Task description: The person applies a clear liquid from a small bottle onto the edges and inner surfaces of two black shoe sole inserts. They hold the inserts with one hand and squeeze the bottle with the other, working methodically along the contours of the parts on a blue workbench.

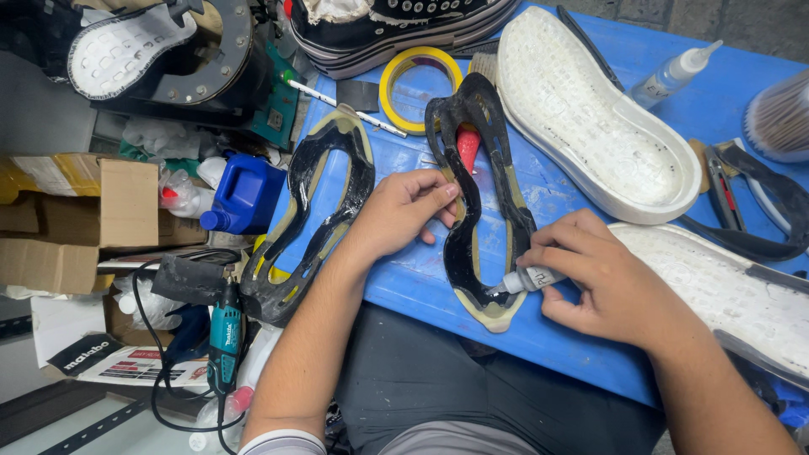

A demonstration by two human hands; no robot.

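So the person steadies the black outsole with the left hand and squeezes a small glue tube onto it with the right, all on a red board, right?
Not quite: the head view shows the board is blue, not red. The rest holds: the left hand steadies the black outsole while the right hand presses the small glue tube to it.

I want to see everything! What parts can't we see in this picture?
- Glue tube, head view: mostly wrapped by the right hand.
- Black outsole: its middle edge is covered by left hand fingers.
- Second white midsole: cut off by the right edge.
- Sneaker: cut off at the top.
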